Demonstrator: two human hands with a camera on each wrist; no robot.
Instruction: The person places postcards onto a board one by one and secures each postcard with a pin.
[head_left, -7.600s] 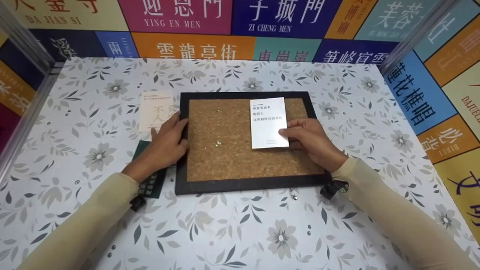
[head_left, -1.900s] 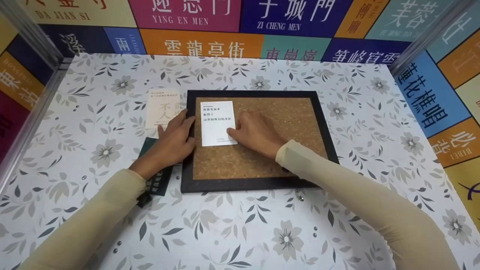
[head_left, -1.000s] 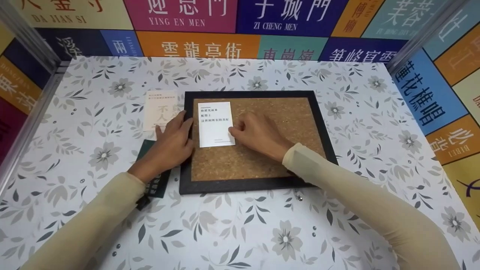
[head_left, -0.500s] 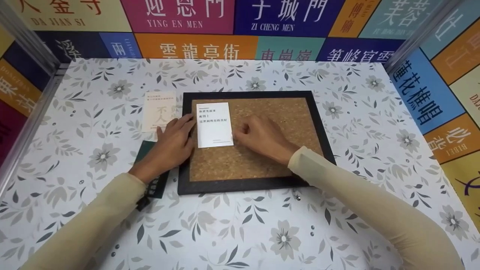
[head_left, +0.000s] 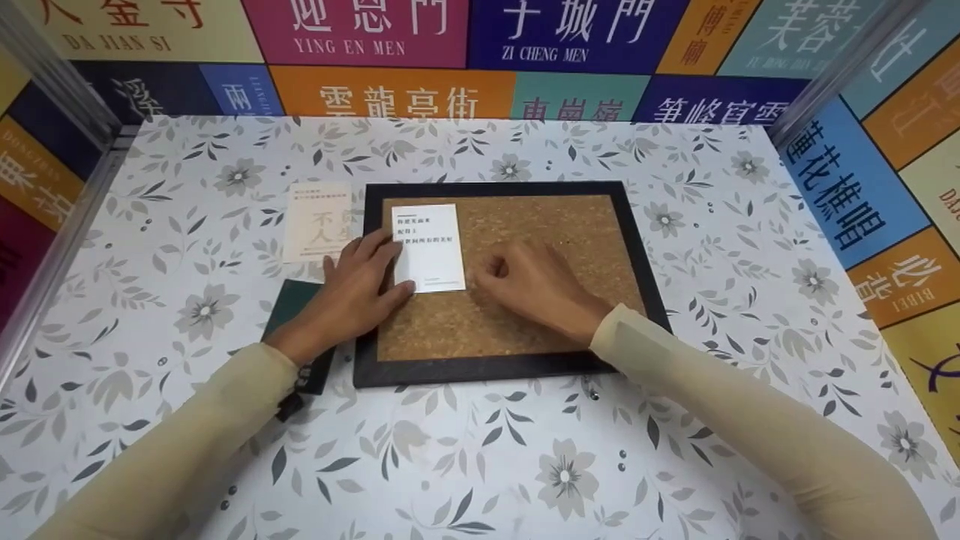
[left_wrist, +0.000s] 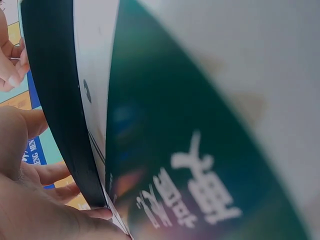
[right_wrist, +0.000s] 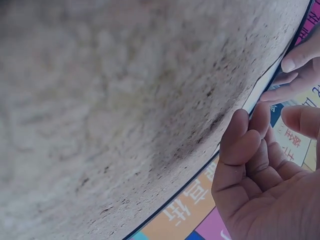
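Observation:
In the head view, a black-framed cork board (head_left: 427,334) lies flat on the table. A small white card (head_left: 439,259) printed with dark characters lies on its upper left. My left hand (head_left: 356,285) reaches over the frame's left side, fingertips on the card's left edge and thumb at its lower left corner. Just right of the card my right hand (head_left: 536,289) is over the cork with curled fingers. The right wrist view shows the right fingers (right_wrist: 235,170) bent, with nothing visible between them. In the left wrist view the left fingers (left_wrist: 55,172) are spread by the black frame (left_wrist: 55,100).
A cream card (head_left: 319,217) lies left of the board. Below it is a dark green card (head_left: 289,304), partly under the left forearm. A small shiny bit (head_left: 592,391) sits by the board's lower right edge. Printed panels (head_left: 397,94) stand behind the flowered table (head_left: 480,457).
The white card went from the board's right side to its upper left in my right hand, which then let go. My left hand moved from the frame onto the card.

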